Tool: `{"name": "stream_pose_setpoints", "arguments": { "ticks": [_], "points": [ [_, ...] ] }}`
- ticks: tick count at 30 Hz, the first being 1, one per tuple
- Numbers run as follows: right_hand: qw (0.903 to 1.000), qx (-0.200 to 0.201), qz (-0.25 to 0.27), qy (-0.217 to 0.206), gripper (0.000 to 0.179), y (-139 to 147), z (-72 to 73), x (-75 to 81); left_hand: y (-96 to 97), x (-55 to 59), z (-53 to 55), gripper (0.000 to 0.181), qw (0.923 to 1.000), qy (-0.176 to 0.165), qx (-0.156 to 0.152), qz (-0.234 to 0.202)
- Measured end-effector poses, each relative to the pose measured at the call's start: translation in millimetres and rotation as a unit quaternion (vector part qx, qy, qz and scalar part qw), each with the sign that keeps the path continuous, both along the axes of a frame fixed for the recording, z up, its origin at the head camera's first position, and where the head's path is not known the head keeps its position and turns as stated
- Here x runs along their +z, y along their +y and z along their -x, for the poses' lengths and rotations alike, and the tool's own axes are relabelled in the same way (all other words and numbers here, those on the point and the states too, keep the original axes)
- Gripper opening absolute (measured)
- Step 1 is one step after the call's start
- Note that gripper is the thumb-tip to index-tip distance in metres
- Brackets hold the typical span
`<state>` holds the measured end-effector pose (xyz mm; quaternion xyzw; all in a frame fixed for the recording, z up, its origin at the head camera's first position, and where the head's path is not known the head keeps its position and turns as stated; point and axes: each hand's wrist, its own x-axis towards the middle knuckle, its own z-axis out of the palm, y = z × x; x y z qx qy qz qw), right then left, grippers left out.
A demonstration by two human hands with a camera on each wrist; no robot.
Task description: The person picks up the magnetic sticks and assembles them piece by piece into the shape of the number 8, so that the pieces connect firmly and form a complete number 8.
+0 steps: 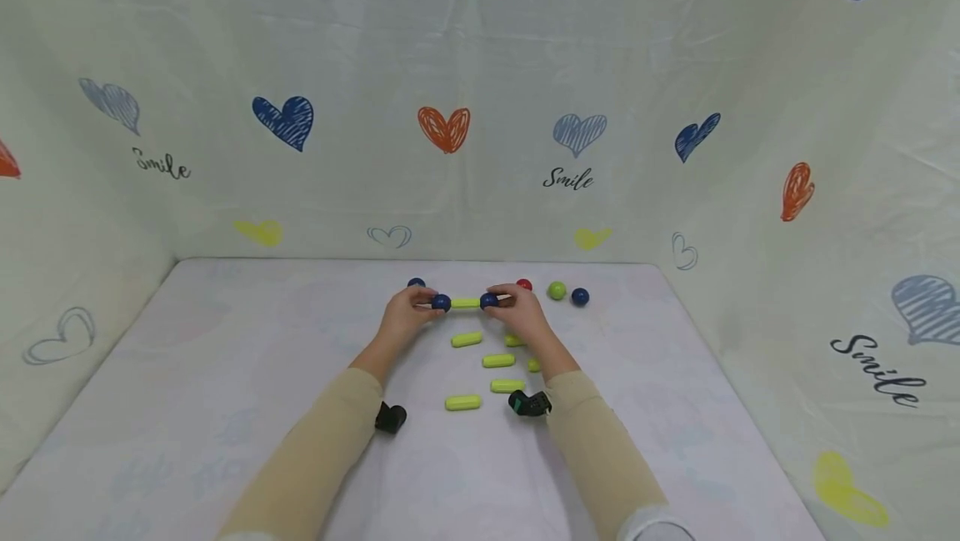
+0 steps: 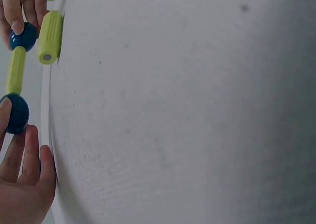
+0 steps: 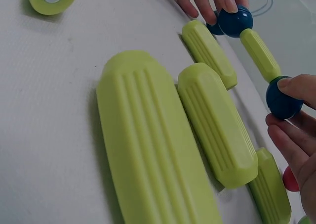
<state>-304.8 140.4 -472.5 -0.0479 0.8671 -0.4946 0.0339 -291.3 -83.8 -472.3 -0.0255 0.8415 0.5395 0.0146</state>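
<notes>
A yellow-green ribbed rod [image 1: 465,303] joins two dark blue balls, one at each end. My left hand [image 1: 405,316] pinches the left blue ball [image 1: 441,303] between thumb and fingers. The right blue ball [image 1: 489,300] is pinched the same way by my right hand [image 1: 522,313]. In the right wrist view the joined piece, with its rod [image 3: 260,55], is held up off the table. Below the hands lie several loose yellow-green rods, among them one rod [image 1: 467,340] nearest the joined piece. A silvery disc shows on one rod's end [image 2: 47,57] in the left wrist view.
Behind my left hand sits another blue ball [image 1: 416,283]. A red ball [image 1: 524,283], a green ball [image 1: 557,290] and a blue ball [image 1: 581,297] stand at the back right of the white table [image 1: 225,374]. A heart-printed curtain [image 1: 510,49] hangs behind and at the sides.
</notes>
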Motion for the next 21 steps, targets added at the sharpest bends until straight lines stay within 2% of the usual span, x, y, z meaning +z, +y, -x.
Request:
{"name": "stream_pose_setpoints", "arguments": {
  "ticks": [8,21],
  "points": [
    [0.9995,-0.022,-0.003,-0.023,0.04,2,3.7,-4.3,2.3,-3.6,5.6,0.037,0.9999,-0.009,-0.007,0.01],
    [0.999,-0.008,-0.04,-0.018,0.035,3,6.3,-10.6,4.8,-2.2,4.0,0.034,0.9983,-0.033,-0.01,0.047]
  ]
}}
